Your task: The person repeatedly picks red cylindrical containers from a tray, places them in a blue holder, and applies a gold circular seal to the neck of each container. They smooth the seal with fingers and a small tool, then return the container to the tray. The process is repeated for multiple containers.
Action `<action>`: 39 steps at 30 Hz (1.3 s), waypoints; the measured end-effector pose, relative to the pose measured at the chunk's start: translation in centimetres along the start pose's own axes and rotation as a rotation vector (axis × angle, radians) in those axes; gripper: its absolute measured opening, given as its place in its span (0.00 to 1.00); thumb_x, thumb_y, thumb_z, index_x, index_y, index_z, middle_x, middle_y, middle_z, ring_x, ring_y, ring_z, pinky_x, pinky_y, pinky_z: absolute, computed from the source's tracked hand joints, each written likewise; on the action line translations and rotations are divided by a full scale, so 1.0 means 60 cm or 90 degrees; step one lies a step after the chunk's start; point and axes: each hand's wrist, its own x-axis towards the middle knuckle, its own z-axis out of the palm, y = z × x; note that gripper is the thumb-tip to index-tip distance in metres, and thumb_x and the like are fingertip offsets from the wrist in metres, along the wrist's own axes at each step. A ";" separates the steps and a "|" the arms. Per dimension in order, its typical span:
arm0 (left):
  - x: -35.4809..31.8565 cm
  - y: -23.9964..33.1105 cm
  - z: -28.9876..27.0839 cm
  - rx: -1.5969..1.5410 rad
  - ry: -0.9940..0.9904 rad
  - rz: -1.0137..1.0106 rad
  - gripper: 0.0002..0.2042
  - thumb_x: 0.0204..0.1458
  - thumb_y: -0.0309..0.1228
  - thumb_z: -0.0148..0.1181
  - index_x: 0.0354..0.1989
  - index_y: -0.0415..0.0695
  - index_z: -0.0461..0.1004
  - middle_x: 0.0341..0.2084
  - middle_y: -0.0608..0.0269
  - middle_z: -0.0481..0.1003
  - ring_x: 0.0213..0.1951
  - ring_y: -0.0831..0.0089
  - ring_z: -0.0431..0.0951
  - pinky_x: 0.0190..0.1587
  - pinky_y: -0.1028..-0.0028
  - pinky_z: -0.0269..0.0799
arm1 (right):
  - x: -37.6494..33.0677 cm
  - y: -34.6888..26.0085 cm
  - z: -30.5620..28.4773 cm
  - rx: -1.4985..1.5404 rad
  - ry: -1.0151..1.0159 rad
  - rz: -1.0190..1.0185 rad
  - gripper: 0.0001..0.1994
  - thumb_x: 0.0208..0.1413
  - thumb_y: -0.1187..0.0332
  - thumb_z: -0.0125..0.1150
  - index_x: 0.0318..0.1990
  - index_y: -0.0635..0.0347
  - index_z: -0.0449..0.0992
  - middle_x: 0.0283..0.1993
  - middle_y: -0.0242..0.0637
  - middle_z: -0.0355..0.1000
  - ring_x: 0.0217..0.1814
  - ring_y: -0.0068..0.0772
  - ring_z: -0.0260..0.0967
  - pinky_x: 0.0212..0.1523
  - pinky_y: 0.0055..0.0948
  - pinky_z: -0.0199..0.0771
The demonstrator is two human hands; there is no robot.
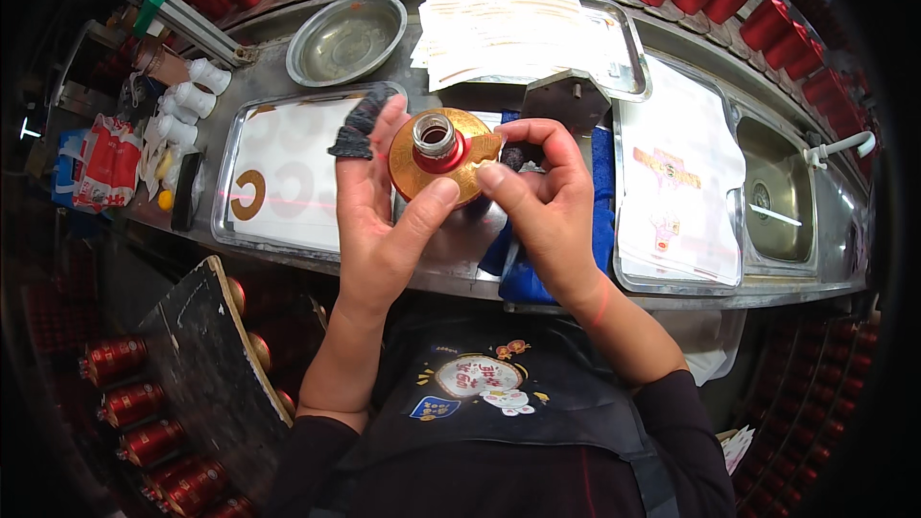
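My left hand (369, 230) is wrapped round a bottle (434, 184) with a gold shoulder, a red neck and an open metallic threaded mouth facing up. Dark cloth covers some of my left fingers. From the right, my right hand (556, 201) pinches, thumb against finger, the end of a gold decal (487, 148) at the edge of the shoulder. A dark covering also shows on a right finger. The bottle's lower body is hidden beneath its shoulder and my hands. On a white sheet in the left tray (223, 226) lies a gold C-shaped decal (247, 195).
A metal bowl (317, 77) and a paper stack (508, 34) stand behind. At right are a tray of printed sheets (676, 249) and a sink (782, 230). A dark metal block (568, 101) and blue cloth (602, 221) lie nearer. Red bottles (129, 403) line the lower left.
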 end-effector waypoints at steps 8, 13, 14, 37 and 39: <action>0.002 -0.001 0.001 0.075 -0.094 -0.043 0.37 0.53 0.27 0.66 0.71 0.37 0.55 0.64 0.52 0.66 0.63 0.64 0.69 0.66 0.65 0.65 | 0.034 0.005 -0.006 -0.006 -0.007 0.054 0.16 0.61 0.72 0.63 0.54 0.65 0.70 0.49 0.34 0.71 0.35 0.10 0.70 0.33 0.15 0.71; 0.005 -0.002 0.007 -0.018 -0.043 -0.064 0.31 0.55 0.26 0.65 0.66 0.37 0.61 0.56 0.56 0.70 0.58 0.70 0.72 0.62 0.68 0.68 | 0.032 0.003 -0.007 0.016 -0.043 0.026 0.17 0.58 0.69 0.67 0.51 0.65 0.72 0.46 0.33 0.74 0.33 0.11 0.71 0.28 0.13 0.68; 0.006 -0.002 0.008 -0.012 -0.039 -0.073 0.30 0.55 0.26 0.65 0.66 0.37 0.61 0.56 0.56 0.70 0.58 0.70 0.72 0.62 0.68 0.68 | 0.031 0.002 -0.008 -0.081 -0.056 -0.010 0.18 0.58 0.69 0.68 0.52 0.65 0.71 0.47 0.32 0.74 0.35 0.11 0.71 0.30 0.13 0.70; 0.015 -0.002 0.009 0.008 -0.052 -0.053 0.31 0.56 0.24 0.61 0.68 0.35 0.58 0.58 0.54 0.69 0.60 0.69 0.71 0.65 0.67 0.65 | 0.057 0.002 -0.008 -0.004 -0.049 0.005 0.15 0.57 0.68 0.69 0.47 0.62 0.71 0.45 0.29 0.69 0.32 0.06 0.64 0.27 0.12 0.63; 0.014 -0.001 0.009 -0.001 -0.045 -0.054 0.31 0.56 0.24 0.62 0.69 0.35 0.58 0.59 0.54 0.69 0.60 0.69 0.71 0.65 0.67 0.65 | 0.051 -0.004 -0.017 -0.036 -0.086 0.027 0.18 0.56 0.67 0.70 0.50 0.62 0.72 0.47 0.30 0.69 0.34 0.08 0.65 0.28 0.11 0.64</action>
